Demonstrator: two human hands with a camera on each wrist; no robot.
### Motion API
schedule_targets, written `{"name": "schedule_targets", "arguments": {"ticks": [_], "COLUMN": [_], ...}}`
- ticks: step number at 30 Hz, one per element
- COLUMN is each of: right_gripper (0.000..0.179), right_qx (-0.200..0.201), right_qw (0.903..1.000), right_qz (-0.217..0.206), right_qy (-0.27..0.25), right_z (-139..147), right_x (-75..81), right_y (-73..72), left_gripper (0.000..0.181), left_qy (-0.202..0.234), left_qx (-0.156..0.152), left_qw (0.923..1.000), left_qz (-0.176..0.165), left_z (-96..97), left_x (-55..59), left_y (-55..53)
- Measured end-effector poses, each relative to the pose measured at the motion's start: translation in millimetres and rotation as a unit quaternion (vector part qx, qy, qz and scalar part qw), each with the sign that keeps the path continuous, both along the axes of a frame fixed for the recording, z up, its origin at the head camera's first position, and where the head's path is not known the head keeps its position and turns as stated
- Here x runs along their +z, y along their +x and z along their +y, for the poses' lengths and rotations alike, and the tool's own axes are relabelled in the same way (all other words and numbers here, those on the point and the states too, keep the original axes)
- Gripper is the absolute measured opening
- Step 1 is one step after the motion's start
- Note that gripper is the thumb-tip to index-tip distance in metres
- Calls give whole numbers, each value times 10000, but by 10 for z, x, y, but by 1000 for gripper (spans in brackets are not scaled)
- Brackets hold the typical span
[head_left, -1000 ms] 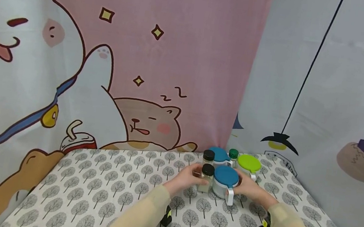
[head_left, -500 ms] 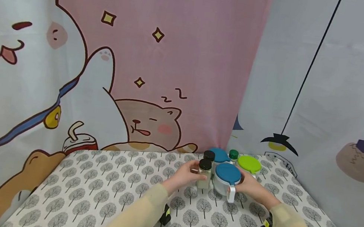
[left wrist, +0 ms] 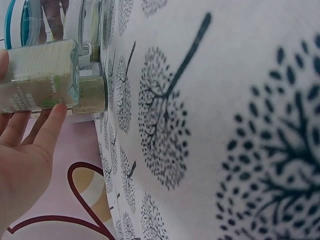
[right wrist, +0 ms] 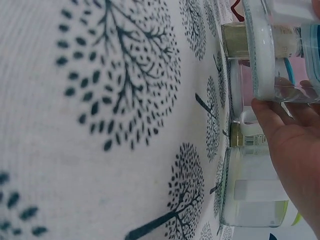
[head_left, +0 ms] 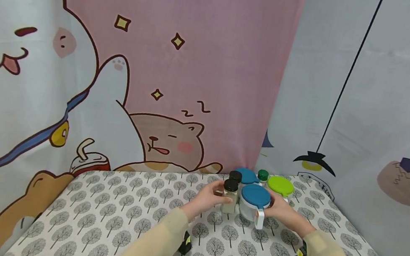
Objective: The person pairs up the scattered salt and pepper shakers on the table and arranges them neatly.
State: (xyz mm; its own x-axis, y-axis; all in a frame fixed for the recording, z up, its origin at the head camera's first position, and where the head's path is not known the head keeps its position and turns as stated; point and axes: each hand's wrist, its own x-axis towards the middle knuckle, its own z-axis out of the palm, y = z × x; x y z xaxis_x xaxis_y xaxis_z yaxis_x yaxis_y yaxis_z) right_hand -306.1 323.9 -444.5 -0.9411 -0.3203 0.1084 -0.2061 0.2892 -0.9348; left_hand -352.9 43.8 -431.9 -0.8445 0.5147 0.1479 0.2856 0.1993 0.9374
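My left hand [head_left: 207, 199] grips a square glass spice jar with a black lid [head_left: 228, 206], thumb on the near side and fingers behind. Pale powder fills this jar [left wrist: 42, 75], and in the left wrist view its base shows above the tablecloth. Beside it, my right hand [head_left: 283, 209] holds a clear round canister with a blue lid [head_left: 256, 195] and a white handle. The right wrist view shows fingers round that canister [right wrist: 265, 50], its base also off the cloth. Both are upright, side by side.
Behind them stand another black-lidded spice jar [head_left: 235, 175], a second blue-lidded canister [head_left: 247, 175], a green-capped jar [head_left: 263, 175] and a lime-lidded canister [head_left: 280, 185]. A tree-print cloth [head_left: 155, 232] covers the table. Cartoon-printed curtains [head_left: 216, 61] hang at the back and right.
The held spice jar has shifted slightly left and up, and the held blue-lidded canister has risen a little. Over the last half second both have stayed nearly still.
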Motion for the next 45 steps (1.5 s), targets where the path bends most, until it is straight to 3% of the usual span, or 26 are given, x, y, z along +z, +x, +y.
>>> {"name": "schedule_targets", "arguments": {"ticks": [10,34,45], "right_gripper": [86,97,104], "right_qx": [131,-325,-420], "right_qw": [9999,9988,9983], "right_qz": [0,92,-17], "right_qy": [-15,359,404], "right_z": [-42,-237,-350], "right_x": [1,20,129], "right_y": [19,-8,4], "left_gripper": [42,43,39], "left_qy": [45,81,121], "left_qx": [19,15,-41], "left_qw": [10000,9998,9996], "left_qz": [67,207,250], "left_z": [-21,-251,-332], "left_x": [-24,25,40], "left_y": [13,-10,-44]}}
